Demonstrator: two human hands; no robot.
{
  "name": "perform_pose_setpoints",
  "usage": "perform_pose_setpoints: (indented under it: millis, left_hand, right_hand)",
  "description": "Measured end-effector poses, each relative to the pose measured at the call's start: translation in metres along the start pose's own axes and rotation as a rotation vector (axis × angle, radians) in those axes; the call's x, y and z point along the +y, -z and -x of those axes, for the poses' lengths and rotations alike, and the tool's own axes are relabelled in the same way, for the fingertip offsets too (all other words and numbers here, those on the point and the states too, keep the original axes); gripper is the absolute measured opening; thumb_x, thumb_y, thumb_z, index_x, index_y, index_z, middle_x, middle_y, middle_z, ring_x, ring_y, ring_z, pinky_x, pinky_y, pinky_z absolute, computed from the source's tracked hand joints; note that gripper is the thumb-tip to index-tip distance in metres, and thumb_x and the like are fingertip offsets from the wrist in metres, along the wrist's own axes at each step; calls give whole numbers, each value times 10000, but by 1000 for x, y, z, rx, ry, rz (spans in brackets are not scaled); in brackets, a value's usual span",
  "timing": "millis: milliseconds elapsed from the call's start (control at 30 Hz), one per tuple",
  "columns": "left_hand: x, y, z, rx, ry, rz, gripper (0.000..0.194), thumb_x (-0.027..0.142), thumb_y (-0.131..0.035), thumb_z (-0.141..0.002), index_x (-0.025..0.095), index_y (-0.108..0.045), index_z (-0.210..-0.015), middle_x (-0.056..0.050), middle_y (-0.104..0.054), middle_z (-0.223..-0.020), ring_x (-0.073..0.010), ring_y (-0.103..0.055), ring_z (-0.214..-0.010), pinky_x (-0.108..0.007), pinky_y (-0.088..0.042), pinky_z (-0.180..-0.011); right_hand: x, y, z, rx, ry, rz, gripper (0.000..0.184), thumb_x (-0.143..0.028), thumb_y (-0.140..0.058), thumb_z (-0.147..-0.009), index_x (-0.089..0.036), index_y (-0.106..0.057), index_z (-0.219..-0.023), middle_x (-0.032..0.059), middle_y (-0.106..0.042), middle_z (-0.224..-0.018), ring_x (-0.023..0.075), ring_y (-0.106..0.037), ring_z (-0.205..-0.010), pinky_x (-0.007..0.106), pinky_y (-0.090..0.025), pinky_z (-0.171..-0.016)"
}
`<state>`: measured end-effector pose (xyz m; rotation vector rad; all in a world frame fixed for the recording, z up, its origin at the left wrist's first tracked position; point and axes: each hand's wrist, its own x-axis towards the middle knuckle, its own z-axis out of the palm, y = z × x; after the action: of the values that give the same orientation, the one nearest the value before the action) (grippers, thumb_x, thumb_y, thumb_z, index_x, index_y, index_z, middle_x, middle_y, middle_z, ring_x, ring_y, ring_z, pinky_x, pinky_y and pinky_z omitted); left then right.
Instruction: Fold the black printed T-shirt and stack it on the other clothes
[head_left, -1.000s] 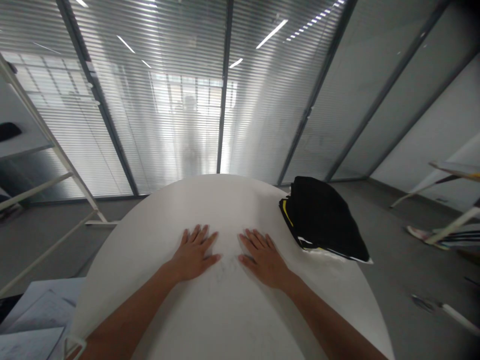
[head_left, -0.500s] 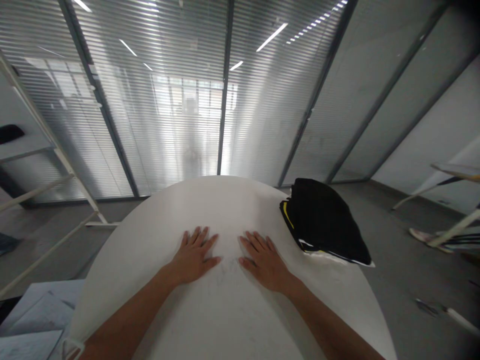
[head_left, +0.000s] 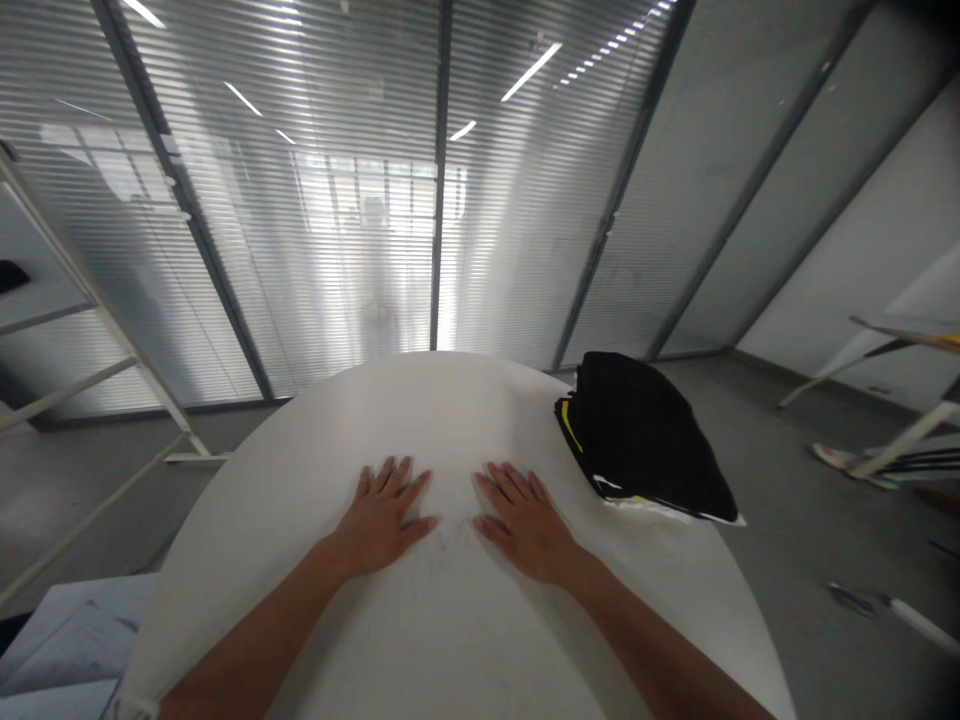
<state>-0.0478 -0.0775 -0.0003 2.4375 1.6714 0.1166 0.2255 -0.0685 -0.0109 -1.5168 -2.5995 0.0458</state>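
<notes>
My left hand [head_left: 384, 515] lies flat on the round white table [head_left: 315, 450], palm down, fingers stretched out and holding nothing. My right hand [head_left: 521, 520] lies flat beside it, a short gap between the thumbs, also open and holding nothing. A stack of folded black clothes [head_left: 645, 435] with yellow and white trim sits at the table's right edge, to the right of my right hand and apart from it.
Glass walls with blinds [head_left: 420, 200] stand behind the table. A white shelf frame [head_left: 90, 380] is at the left, white table legs [head_left: 892, 400] at the right. Papers [head_left: 52, 650] lie at the lower left. Small items [head_left: 885, 610] lie on the grey floor.
Both hands stay flat on the table. The view has shifted slightly, so everything sits a little further left in the picture.
</notes>
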Motion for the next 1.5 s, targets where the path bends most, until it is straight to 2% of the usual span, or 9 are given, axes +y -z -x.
perform_pose_setpoints:
  millis: [967, 1333, 1500]
  left_hand:
    - [-1, -1, 0, 14, -11, -19, 757, 737, -233, -889, 348, -233, -1538, -90, -133, -1626, -357, -67, -1486, -632, -90, -1157]
    - [-1, -3, -1, 49, -13, -16, 732, 719, -274, -895, 352, -267, -1528, -90, -177, -1620, -354, -120, -1484, -630, -116, -1156]
    - [1, 0, 0, 23, -5, -20, 745, 726, -250, -892, 341, -265, -1531, -93, -162, -1620, -364, -112, -1482, -631, -121, -1156]
  right_hand:
    - [0, 2, 0, -21, -6, -20, 676, -636, -239, -967, -265, -298, -1529, 64, -220, -1604, 305, -186, -1478, 572, -164, -1166]
    - [-1, 3, 0, -9, -3, -28, 661, -624, -261, -969, -268, -316, -1523, 75, -235, -1599, 304, -204, -1472, 564, -170, -1164]
    - [-1, 2, 1, 1, 8, -19, 650, -613, -266, -973, -273, -310, -1525, 76, -247, -1595, 304, -207, -1471, 566, -177, -1162]
